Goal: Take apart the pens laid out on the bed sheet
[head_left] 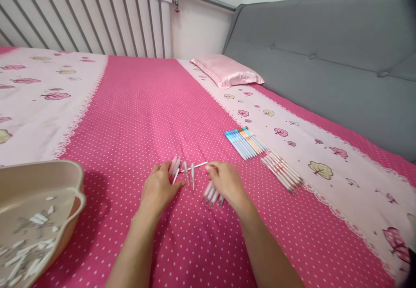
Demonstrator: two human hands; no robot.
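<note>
Stick (200, 164) is pinched at right by fingers of the right hand (225, 179); beside tubes (186, 171), the left hand (160, 187) is placed, thumb and fingers apart.

Free to pass straight ahead to the far edge of the bed (139, 101). Blocked near left by the basin (78, 173), toward the headboard edge by pen rows (240, 144); between the fingers (218, 167), apparently hampered by blurred pen parts (193, 174).

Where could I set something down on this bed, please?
The pink cloth is bare from beyond the left hand to the radiator; a smaller patch separates that hand from the basin. It's crowded around the right hand with pen parts, and farther right with rows of pens.
</note>
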